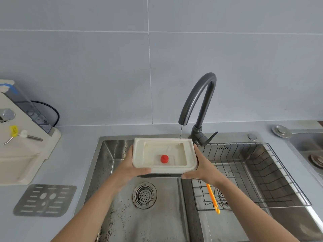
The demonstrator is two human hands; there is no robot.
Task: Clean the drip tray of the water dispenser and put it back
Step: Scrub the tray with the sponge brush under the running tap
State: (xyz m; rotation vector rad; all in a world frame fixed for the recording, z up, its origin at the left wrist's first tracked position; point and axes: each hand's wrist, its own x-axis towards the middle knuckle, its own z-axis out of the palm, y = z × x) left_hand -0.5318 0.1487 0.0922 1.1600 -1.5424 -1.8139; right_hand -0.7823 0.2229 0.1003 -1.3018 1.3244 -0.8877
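Observation:
A cream drip tray (139, 154) with a red float (164, 158) inside is held level above the left sink basin (122, 215). My left hand (130, 165) grips its left side, thumb along the front edge. My right hand (201, 167) grips its right side the same way. A thin stream of water falls from the dark tap (197, 100) into the tray's far right corner. The tray's metal grille (45, 199) lies flat on the counter at the left. The cream water dispenser (22, 145) stands at the far left.
A wire rack (253, 172) sits in the right basin, with an orange tool (212, 198) hanging on its front. The left basin's drain strainer (144, 195) lies below the tray. A second sink and a round metal cap (281, 131) are at the far right.

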